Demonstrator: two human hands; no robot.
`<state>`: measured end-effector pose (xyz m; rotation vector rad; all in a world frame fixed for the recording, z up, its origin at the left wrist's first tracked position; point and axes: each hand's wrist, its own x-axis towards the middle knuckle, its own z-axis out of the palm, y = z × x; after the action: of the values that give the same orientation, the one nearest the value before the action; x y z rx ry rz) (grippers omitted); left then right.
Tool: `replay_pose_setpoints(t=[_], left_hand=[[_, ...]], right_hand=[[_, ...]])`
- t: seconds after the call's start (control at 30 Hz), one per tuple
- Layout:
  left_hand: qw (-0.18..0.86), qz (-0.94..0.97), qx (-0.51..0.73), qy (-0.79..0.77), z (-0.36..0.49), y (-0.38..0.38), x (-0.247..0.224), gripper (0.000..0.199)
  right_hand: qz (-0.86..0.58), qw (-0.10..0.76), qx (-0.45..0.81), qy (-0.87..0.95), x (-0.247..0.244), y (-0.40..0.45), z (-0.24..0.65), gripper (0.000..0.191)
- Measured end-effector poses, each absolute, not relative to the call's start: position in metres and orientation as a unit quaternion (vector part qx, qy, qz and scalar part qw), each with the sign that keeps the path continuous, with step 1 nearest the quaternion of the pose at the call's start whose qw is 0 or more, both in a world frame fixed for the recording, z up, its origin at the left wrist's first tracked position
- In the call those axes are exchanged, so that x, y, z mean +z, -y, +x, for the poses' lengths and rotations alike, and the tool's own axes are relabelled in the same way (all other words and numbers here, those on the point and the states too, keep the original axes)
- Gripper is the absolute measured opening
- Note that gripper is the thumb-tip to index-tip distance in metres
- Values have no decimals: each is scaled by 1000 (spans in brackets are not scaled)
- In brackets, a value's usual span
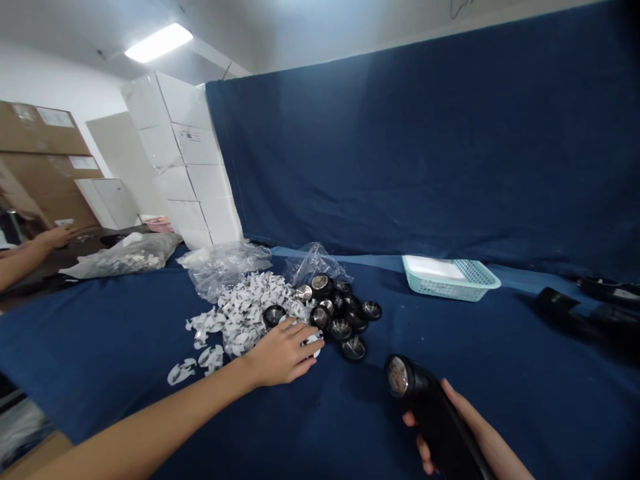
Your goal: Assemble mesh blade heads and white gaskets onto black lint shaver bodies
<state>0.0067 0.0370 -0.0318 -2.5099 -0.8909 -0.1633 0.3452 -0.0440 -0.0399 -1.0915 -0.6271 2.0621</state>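
Observation:
My right hand [425, 440] is wrapped around the handle of a black handheld device [440, 420] with a round, shiny metallic face at its head. The device is raised at the lower right. Left of it, my left hand [287, 350] reaches in palm down, fingers bent over a white plastic piece [315, 343] that shows between them. Just beyond that hand lies a heap of small white plastic pieces [250, 307]. Several black round caps [341, 329] with shiny centres are piled to the heap's right. One black cap [274, 315] rests on the white pieces.
Clear plastic bags [225, 263] lie behind the heaps. A light blue basket [450, 290] holding something white stands at the back right. Dark objects [575, 313] lie at far right. White boxes [185, 160] are stacked behind; another person's hand [57, 235] shows at left.

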Motion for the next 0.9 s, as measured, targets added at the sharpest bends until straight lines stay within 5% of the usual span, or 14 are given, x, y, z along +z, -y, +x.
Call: replay_pose_setpoints(t=[0.13, 0.9], left_hand=[[258, -909, -66, 321, 2, -38, -33, 31], [315, -882, -14, 349, -7, -58, -30, 39]], right_hand=[[-402, 325, 820, 245, -44, 37, 346, 64], [-458, 365, 785, 200, -22, 51, 340, 54]])
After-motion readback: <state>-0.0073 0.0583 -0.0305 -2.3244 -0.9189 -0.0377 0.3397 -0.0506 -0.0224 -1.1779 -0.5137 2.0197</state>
